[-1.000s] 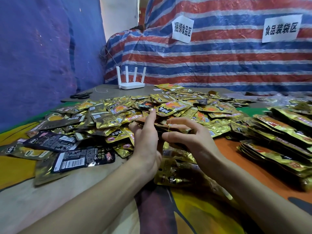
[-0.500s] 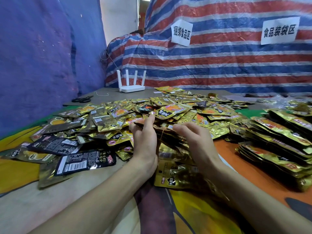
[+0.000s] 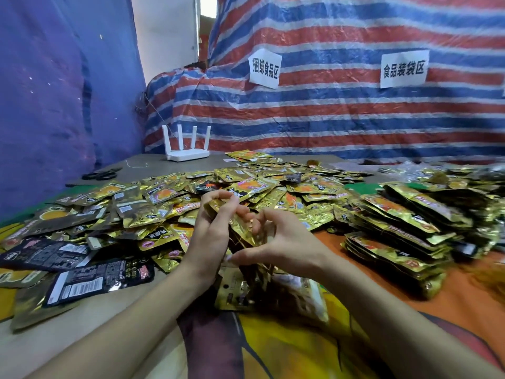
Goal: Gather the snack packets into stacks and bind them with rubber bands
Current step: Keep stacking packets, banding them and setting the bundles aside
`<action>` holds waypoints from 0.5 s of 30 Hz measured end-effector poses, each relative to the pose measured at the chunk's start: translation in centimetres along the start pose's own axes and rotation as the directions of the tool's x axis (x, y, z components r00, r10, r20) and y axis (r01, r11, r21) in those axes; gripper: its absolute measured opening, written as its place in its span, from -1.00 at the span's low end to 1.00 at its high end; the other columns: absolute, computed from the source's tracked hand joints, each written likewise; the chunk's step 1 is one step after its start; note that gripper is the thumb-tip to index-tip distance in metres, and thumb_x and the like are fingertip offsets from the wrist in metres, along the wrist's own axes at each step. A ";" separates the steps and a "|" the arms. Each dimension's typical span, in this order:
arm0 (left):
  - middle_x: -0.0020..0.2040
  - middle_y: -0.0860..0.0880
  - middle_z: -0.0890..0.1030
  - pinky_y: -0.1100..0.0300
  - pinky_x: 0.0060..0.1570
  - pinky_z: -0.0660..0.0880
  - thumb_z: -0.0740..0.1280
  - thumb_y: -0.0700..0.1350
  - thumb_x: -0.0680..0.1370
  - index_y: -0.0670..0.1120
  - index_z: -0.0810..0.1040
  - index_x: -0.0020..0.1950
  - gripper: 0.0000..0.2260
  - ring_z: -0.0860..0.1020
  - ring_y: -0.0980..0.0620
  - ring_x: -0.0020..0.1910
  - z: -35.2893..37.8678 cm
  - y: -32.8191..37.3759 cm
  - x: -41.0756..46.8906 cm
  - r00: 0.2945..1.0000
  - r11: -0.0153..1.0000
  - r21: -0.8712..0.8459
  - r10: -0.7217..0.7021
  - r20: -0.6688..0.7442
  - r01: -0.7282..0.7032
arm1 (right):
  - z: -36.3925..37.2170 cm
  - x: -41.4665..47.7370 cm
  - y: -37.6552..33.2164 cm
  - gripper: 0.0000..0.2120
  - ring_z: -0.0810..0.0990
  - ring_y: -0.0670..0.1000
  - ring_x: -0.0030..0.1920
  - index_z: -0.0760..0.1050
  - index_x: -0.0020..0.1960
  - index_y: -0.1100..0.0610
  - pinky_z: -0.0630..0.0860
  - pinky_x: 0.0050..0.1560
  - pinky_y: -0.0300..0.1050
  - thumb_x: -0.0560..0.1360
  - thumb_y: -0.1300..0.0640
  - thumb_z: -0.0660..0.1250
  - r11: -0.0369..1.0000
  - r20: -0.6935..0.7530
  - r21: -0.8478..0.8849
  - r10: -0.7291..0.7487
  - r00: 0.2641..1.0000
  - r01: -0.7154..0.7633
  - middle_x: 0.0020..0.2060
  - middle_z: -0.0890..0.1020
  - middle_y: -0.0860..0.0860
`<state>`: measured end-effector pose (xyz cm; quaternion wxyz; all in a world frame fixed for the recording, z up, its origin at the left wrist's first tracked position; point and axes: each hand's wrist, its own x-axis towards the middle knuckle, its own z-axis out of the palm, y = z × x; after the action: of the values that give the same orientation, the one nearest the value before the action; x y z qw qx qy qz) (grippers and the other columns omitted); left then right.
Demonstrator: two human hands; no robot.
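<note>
Packet stack [image 3: 240, 228]: frame centre, raised above table [image 3: 68, 340], in front of loose packets [image 3: 273, 187]. Long axis slants upper left to lower right; upper end points toward that pile. L hand [image 3: 210, 231] grip: curled round upper end. R hand [image 3: 287, 250] grip: curled round lower end. Vs. 0.5 s earlier: stack lay near-level, now tipped steep.

Forearms converge at centre; left hand [image 3: 211, 224] and right hand [image 3: 282, 243], fingers curled, grip one packet stack [image 3: 241, 229] between them.
</note>
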<state>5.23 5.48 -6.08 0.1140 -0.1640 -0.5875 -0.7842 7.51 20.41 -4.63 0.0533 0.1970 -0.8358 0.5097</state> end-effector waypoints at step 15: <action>0.13 0.27 0.61 0.23 0.07 0.52 0.40 0.21 0.40 0.24 0.55 0.16 -0.66 0.57 0.26 0.15 2.0 0.7 -2.4 0.932 0.879 0.445 0.001 0.363 -0.174 | -19.2 -4.2 -3.0 -0.53 0.65 -0.10 -0.40 0.45 0.12 0.01 0.49 -0.53 -0.25 0.33 0.03 0.60 0.823 -0.582 -0.456 0.012 0.813 -0.339 -0.17 0.58 -0.07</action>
<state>7.96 7.17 -5.86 0.0795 -0.2958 -0.7622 -0.5704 10.38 37.10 5.77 0.2974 -0.0646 -0.9072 0.2903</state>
